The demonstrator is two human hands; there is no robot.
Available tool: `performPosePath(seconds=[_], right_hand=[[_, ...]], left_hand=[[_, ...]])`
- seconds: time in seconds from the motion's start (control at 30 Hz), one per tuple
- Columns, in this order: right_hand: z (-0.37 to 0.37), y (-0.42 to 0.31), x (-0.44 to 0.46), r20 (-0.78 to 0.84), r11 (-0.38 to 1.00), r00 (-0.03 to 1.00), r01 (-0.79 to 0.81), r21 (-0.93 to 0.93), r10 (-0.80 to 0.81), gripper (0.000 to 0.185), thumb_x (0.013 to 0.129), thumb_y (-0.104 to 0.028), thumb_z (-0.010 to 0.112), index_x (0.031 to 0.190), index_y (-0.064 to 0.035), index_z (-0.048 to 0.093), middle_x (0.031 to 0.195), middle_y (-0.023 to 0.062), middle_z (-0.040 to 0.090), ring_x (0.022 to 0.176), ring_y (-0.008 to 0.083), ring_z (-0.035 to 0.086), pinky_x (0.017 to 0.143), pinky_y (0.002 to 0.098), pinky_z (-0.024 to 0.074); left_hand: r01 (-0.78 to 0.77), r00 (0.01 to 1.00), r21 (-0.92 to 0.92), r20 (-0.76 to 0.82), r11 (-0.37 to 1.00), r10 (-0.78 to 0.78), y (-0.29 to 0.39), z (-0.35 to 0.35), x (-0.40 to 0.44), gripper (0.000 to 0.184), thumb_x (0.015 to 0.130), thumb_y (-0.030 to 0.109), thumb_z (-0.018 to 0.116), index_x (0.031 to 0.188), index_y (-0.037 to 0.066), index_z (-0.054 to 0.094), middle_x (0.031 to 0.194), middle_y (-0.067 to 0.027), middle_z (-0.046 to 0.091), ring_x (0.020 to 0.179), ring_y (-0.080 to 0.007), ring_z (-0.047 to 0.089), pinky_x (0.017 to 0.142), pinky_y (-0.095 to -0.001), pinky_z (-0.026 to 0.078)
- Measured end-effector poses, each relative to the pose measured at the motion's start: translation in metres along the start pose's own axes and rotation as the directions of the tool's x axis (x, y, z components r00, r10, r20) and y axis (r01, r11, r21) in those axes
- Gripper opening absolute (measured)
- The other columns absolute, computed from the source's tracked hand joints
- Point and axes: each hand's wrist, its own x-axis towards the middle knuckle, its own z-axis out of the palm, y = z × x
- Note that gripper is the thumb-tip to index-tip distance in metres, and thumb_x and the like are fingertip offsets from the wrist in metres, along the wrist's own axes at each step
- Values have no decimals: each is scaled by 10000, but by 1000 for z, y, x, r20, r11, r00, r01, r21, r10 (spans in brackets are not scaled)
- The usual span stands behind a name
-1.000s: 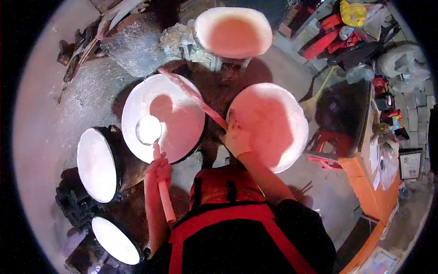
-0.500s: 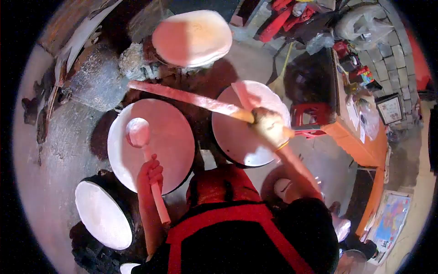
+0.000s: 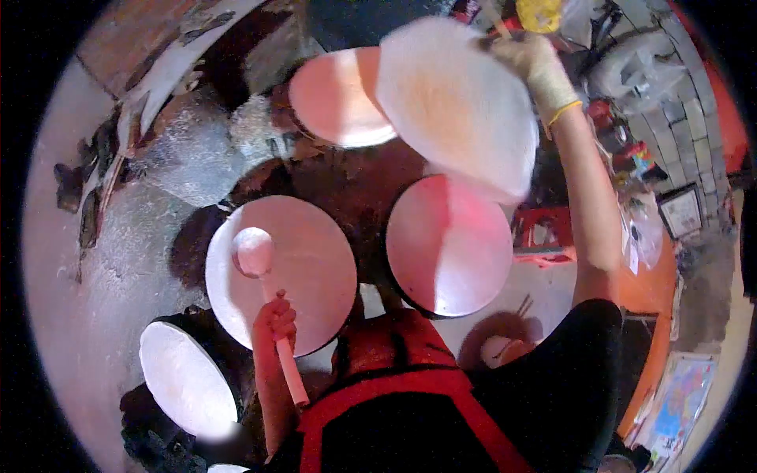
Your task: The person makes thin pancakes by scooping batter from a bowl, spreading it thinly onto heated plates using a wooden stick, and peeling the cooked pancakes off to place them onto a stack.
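My left hand (image 3: 276, 322) is closed around the handle of a ladle (image 3: 254, 251). The ladle's whitish bowl is over the left round pale surface (image 3: 315, 292). At the upper right, my right hand (image 3: 530, 63) is closed at the upper edge of a large, thin, pale disc-like sheet (image 3: 457, 102), slightly blurred, with a tan middle. A short light stick end (image 3: 497, 20) shows beside its fingers. The sheet overlaps the right side of the back round surface (image 3: 327, 98) and the top of the right round surface (image 3: 465, 260).
Another pale round surface (image 3: 189, 378) lies at the lower left. A red crate (image 3: 544, 235) and an orange cabinet (image 3: 648, 293) stand at the right. Plastic bags (image 3: 639, 67) and a framed sheet (image 3: 680, 213) lie beyond. Crumpled clear plastic (image 3: 185, 150) is at the left.
My right hand has moved up and away from above the right round surface. The thing it holds now shows as a broad sheet instead of a narrow strip. The ladle remains in my left hand.
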Motion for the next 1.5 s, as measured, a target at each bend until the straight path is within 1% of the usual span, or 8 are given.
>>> performPosePath(seconds=[0.13,0.37,0.63,0.77,0.97,1.07,1.23,1.5], right_hand=[[95,4,117,-19,441,1000,27,897,-23,453,673,-316,752,939,40,660,867,113,645,755,197,600,702,324,480],[314,39,113,144,77,891,-195,978,429,333,781,-140,668,955,134,594,876,126,641,771,211,600,706,377,496],[475,127,105,104,545,878,-379,748,468,327,811,-295,583,947,1,619,874,141,650,852,212,629,732,327,501],[451,133,112,2,986,990,-139,-90,140,328,853,-287,560,1024,-10,594,844,101,657,657,273,629,594,360,504],[415,154,37,592,-322,785,-521,790,182,245,903,-412,460,815,-186,492,526,-13,397,402,143,387,359,316,309],[342,131,-91,462,28,876,-463,886,-141,56,865,-178,546,873,-158,495,562,-56,387,405,85,372,344,258,279],[196,116,-308,760,510,-16,-751,420,-649,303,886,-361,543,1072,-132,613,594,-59,480,445,40,416,355,188,302],[47,248,-676,422,929,-876,-73,362,-233,361,933,-338,493,1242,-151,510,616,-23,507,384,51,377,339,212,279]], left_hand=[[80,975,-349,-168,934,-146,74,31,50,232,893,30,444,1120,-16,435,691,-4,386,484,-61,320,348,-166,269],[28,905,-51,-422,998,-47,76,45,9,237,902,64,452,1129,4,422,682,19,382,464,-52,328,335,-174,275],[-480,832,-633,-549,607,85,-19,96,-68,246,900,58,451,1127,-36,441,695,-9,398,520,-69,354,358,-170,295],[-502,859,-768,-498,397,122,-79,179,-103,268,894,47,437,1134,-75,433,696,-39,400,555,-96,377,381,-192,331],[-496,867,-868,-495,-1,60,-182,278,-159,288,881,36,402,1115,-131,386,746,-88,434,570,-136,418,432,-237,387],[-629,777,-771,-629,100,36,-232,306,-187,291,893,66,394,1099,-139,399,715,-82,456,527,-128,425,437,-228,406],[-812,526,-479,-849,334,61,-355,337,-265,259,904,171,472,1061,-35,474,693,-34,506,498,-102,459,442,-216,410],[-846,40,15,-995,-533,-90,-609,420,-465,262,971,224,374,972,-32,424,700,-27,424,490,-71,364,392,-173,312]])
